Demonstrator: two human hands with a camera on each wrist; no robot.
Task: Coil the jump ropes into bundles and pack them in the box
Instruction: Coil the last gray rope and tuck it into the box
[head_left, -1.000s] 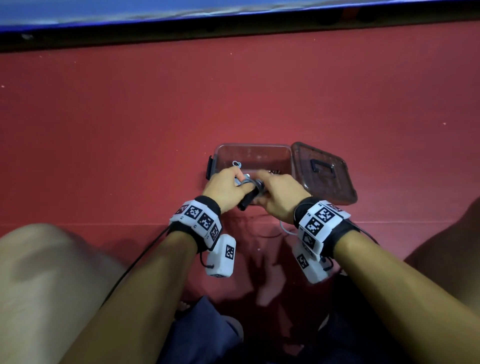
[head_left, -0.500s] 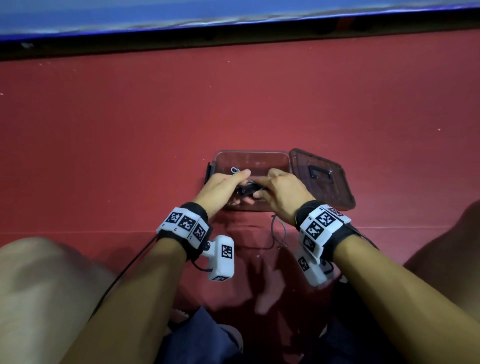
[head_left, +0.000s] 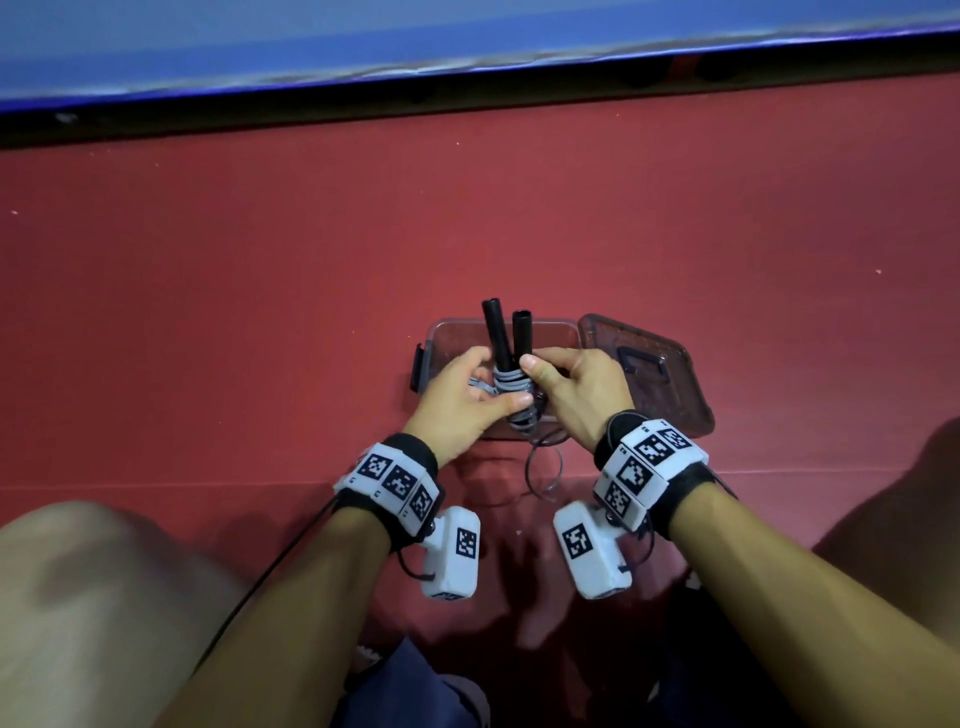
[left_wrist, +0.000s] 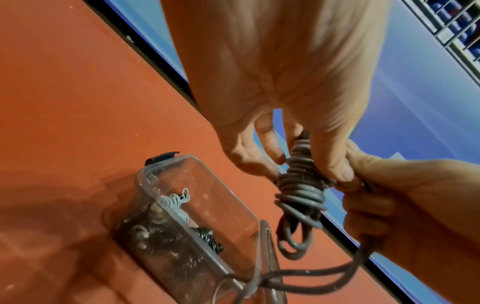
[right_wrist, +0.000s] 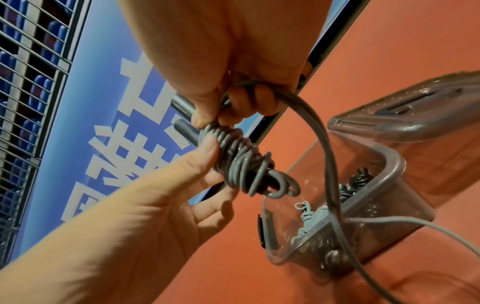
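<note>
The red floor (head_left: 260, 312) lies bare across the left, right and upper middle of the head view, up to the blue padded barrier (head_left: 363, 41) along the top edge. My left hand (head_left: 457, 400) and right hand (head_left: 576, 395) crowd the space over the clear plastic box (head_left: 452, 332) at centre, with the grey coiled jump rope with black handles (head_left: 511, 384) between them. The clear lid (head_left: 670, 374) blocks the box's right side. Rope bundles (left_wrist: 179, 203) fill part of the box. My knees close off the lower corners.

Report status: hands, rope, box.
Left hand and right hand both grip the grey jump rope bundle with black handles. Rope tail still loose. Clear plastic box open, unobstructed.
</note>
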